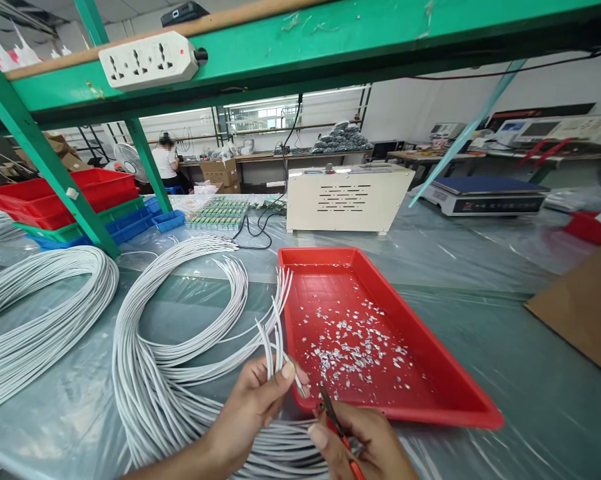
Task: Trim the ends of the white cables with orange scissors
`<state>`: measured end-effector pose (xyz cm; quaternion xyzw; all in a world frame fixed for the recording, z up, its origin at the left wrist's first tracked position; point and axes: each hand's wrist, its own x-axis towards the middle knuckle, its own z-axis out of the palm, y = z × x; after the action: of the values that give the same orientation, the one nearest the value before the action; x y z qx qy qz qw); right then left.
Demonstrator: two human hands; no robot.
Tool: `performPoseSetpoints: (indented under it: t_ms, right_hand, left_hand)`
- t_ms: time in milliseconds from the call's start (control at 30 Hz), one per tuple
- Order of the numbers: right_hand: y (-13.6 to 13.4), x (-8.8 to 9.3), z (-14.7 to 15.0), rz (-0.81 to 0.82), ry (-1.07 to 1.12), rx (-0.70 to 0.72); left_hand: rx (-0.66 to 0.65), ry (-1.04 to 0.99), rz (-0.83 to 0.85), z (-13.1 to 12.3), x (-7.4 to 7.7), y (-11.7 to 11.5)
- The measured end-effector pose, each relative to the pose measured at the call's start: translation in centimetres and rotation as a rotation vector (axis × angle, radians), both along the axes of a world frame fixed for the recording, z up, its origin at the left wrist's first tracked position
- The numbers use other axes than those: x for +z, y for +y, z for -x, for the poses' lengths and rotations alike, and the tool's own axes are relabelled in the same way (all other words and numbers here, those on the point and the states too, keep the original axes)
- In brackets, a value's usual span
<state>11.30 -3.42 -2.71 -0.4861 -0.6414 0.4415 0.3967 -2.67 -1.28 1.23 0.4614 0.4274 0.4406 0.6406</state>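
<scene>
Risks: a slip of the cutters (331, 412), clasped in your right hand (367, 437) near your left hand (260, 393), could nick skin; a slack pinch could drop the wires (279, 343). Wires: whitish, slim, curved, ends splayed; pinched in your left hand beside the tray's (420, 413) near-left corner. Hands: apart.

Before me, a green shelf frame (280, 47) spans the top of my view; past my plastic-covered workbench (480, 333), a bright window (267, 119) shows near a white wall (403, 107), above a long worktable (307, 156)
</scene>
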Motion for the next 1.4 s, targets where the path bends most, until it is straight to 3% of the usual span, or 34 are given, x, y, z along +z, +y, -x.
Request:
performPoseSetpoints:
  t_ms: [233, 633, 1067, 1400]
  right_hand:
    - [0.3, 1.3, -0.4, -0.068, 0.188, -0.198]
    - [0.7, 0.9, -0.5, -0.191, 0.146, -0.189]
    - [0.6, 0.6, -0.8, -0.37, 0.0, -0.223]
    - [0.5, 1.3, -0.8, -0.526, -0.249, -0.167]
  left_hand:
    - [0.061, 0.098, -0.259, -0.5, -0.2, -0.7]
    - [0.086, 0.296, -0.451, -0.6, -1.2, -1.3]
    - [0.111, 0.297, -0.448, -0.8, -2.1, -1.3]
    - [0.181, 0.294, -0.348, -1.3, -1.2, -1.4]
